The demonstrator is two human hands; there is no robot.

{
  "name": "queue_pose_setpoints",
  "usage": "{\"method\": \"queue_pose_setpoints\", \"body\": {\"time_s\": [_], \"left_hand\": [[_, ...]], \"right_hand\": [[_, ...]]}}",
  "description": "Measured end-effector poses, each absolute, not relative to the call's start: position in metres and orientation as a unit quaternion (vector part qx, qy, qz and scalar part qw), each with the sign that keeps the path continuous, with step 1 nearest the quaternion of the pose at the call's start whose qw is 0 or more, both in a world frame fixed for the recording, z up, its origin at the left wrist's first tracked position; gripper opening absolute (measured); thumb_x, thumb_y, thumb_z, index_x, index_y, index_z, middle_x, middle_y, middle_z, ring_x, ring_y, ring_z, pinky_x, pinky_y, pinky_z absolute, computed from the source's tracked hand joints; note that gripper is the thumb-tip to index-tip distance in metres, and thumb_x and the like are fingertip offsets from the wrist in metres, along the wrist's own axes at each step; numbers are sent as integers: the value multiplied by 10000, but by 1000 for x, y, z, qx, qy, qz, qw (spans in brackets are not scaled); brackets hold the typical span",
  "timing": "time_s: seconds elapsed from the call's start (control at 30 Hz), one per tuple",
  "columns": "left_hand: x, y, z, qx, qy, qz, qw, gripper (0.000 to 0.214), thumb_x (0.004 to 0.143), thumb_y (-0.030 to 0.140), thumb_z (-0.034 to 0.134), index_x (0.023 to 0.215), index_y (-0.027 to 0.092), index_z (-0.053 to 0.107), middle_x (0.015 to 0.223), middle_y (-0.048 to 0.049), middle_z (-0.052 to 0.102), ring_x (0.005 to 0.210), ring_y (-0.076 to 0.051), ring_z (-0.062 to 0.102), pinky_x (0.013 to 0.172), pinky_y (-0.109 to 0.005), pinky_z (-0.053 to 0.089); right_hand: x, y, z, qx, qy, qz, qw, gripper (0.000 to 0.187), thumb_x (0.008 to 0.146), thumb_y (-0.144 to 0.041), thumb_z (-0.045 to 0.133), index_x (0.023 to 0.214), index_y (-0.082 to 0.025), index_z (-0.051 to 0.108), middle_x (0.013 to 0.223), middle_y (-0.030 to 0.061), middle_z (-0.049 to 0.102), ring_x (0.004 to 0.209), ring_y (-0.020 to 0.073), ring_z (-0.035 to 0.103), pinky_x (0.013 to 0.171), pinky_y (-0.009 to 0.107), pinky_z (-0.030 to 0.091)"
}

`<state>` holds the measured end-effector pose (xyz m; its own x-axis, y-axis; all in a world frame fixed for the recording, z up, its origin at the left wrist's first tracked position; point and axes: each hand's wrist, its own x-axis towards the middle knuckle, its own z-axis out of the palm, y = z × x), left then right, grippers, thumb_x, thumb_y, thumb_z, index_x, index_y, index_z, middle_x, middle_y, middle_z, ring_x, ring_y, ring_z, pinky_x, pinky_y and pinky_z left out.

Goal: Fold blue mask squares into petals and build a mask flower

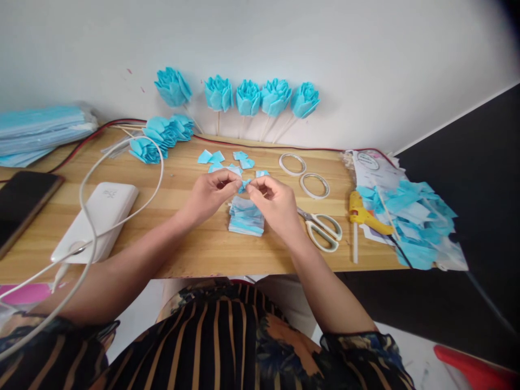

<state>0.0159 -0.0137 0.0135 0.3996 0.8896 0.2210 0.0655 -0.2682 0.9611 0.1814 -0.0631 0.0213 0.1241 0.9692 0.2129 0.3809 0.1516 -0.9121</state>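
Between my fingertips is a small folded piece of blue fabric (244, 186). My left hand (215, 194) pinches its left side, and my right hand (275, 199) pinches its right side. Just below them on the wooden table lies a stack of light blue cut pieces (246, 219), partly under my right hand. Beyond my hands are several small folded blue pieces (211, 157). A pair of scissors (323, 227) with pale handles rests right of my right wrist, its blade tips hidden behind the wrist.
Blue fabric flowers (248, 98) on sticks lean against the wall, and more flowers (160, 135) lie at left. Two tape rolls (314, 186), a yellow glue gun (363, 214) and blue scraps (422, 216) are at right. A corded power bank (97, 216) and phone (26, 203) sit left.
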Motion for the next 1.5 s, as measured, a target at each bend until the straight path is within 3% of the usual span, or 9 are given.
{"method": "queue_pose_setpoints", "body": {"time_s": [0.47,0.63,0.8,0.93,1.17,1.33,1.5], "left_hand": [[17,-13,10,650,343,420,532,227,784,385,754,785,176,667,754,-10,639,687,-131,539,646,-267,418],[16,-14,14,647,358,415,530,291,832,442,719,749,172,651,716,2,605,690,-125,526,666,-264,417],[17,-13,12,622,345,423,561,313,725,434,825,783,171,665,747,-4,635,704,-130,550,656,-261,430],[17,-10,9,588,370,450,561,241,726,373,803,729,171,672,704,4,621,671,-118,532,665,-264,432],[17,-8,7,559,383,485,554,166,735,315,779,701,182,685,684,11,641,659,-114,553,686,-262,467],[17,-9,5,566,389,475,550,187,729,362,798,762,184,752,782,-24,730,741,-150,617,747,-291,502],[17,-11,6,582,382,470,543,168,746,351,796,765,185,774,784,-24,749,744,-152,630,760,-293,504]], "right_hand": [[182,-59,16,-569,-599,290,483,96,810,-267,620,740,-203,634,692,-29,643,612,102,535,597,249,412],[180,-57,14,-564,-600,286,490,103,820,-270,627,745,-201,642,702,-25,651,609,102,541,584,243,409],[177,-57,14,-562,-610,274,487,103,829,-271,628,748,-207,634,696,-28,643,611,105,540,598,247,415],[178,-59,15,-566,-613,270,480,106,843,-255,602,756,-210,640,704,-27,648,627,109,552,616,254,428],[189,-69,19,-568,-580,296,504,138,850,-242,590,980,-227,635,684,-53,618,591,110,545,630,276,456],[187,-71,22,-560,-602,318,473,121,842,-223,539,840,-216,659,723,-12,670,650,134,609,631,284,472],[181,-67,23,-561,-613,291,473,143,843,-239,563,851,-210,702,823,9,741,722,142,653,696,290,501]]}}
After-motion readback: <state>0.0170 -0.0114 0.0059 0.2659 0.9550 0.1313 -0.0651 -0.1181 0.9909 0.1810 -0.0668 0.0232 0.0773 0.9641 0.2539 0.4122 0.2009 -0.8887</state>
